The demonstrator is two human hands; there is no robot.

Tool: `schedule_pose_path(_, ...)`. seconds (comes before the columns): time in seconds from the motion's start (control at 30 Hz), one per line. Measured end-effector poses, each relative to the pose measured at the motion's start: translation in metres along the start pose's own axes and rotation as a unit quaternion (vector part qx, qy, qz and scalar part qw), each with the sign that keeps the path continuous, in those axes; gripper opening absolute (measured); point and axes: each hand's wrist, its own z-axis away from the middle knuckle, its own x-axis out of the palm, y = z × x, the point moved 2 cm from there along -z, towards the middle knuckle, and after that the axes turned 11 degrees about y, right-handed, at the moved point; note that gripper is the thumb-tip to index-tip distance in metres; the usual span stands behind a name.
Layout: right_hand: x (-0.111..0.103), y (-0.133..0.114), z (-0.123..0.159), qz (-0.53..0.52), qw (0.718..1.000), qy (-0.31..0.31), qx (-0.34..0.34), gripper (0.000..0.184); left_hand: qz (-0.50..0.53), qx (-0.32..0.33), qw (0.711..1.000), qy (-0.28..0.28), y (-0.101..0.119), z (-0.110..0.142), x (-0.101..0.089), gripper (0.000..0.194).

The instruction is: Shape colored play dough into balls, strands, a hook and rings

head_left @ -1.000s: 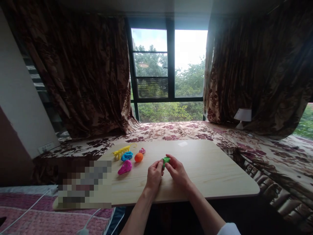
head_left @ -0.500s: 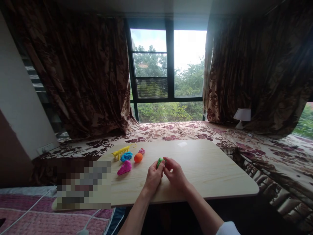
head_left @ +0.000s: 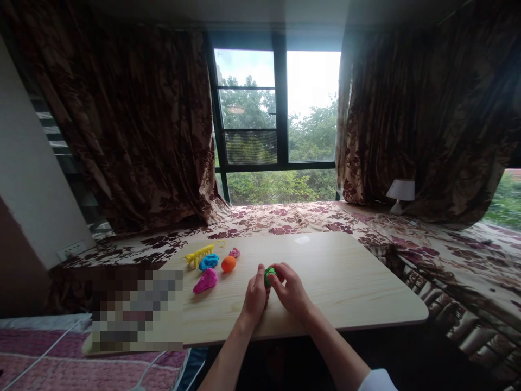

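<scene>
A small green lump [head_left: 269, 276], which looks like modelling clay, is held between my two hands above the table. My left hand [head_left: 256, 293] cups it from the left with the fingers curled beneath. The thumb and fingers of my right hand [head_left: 290, 285] close on it from the right and cover part of it. To the left on the tabletop lie a magenta lump [head_left: 205, 281], a blue lump [head_left: 209, 262], an orange ball [head_left: 228, 264] and a small pink piece [head_left: 234, 252]. Behind the blue lump stands a yellow many-legged figure [head_left: 199, 253].
The pale wooden table [head_left: 345, 288] has rounded corners. A blurred-out patch [head_left: 138, 309] covers its left end. Beyond it runs a flower-patterned window seat [head_left: 285, 217] with a white lamp [head_left: 401, 191] at the right. A white cable [head_left: 150, 369] hangs near the pink quilt [head_left: 101, 369].
My left fingers and thumb have straightened upward. My right fingers have shifted over the top of the green lump, which shows more. The whole view has moved slightly.
</scene>
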Motion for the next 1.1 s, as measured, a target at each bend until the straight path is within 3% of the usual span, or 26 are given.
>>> schedule_pose_path(0.23,0.007,0.014,-0.008,0.137,0.988,0.077,0.000,0.016,-0.034,0.049,0.998,-0.023,0.003,0.001,0.005,0.034)
schedule_pose_path(0.33,0.008,0.016,-0.010,0.131,0.987,0.096,0.020,0.016,-0.010,0.071,0.997,0.006,0.000,-0.003,0.004,0.036)
schedule_pose_path(0.47,0.006,0.006,-0.005,0.043,0.998,0.043,-0.015,0.017,0.039,0.058,0.996,0.062,-0.004,-0.009,-0.003,0.039)
schedule_pose_path(0.57,0.005,0.000,-0.001,-0.034,0.999,0.006,-0.021,0.024,0.052,0.061,0.995,0.056,-0.004,-0.009,-0.006,0.039)
schedule_pose_path(0.7,0.006,0.006,-0.002,-0.162,0.984,-0.039,0.069,0.029,0.071,0.047,0.996,0.012,-0.004,-0.005,-0.004,0.032)
schedule_pose_path(0.83,0.009,0.018,-0.002,-0.263,0.952,-0.030,0.157,0.041,0.083,0.002,0.996,0.039,-0.010,-0.006,-0.005,0.028)
schedule_pose_path(0.97,0.010,0.017,0.000,-0.173,0.981,-0.003,0.090,0.033,0.076,-0.003,0.996,0.040,-0.012,-0.009,-0.007,0.025)
schedule_pose_path(1.1,0.007,0.012,0.001,-0.056,0.998,0.019,0.028,0.031,0.078,0.014,0.997,-0.001,-0.005,-0.006,-0.005,0.028)
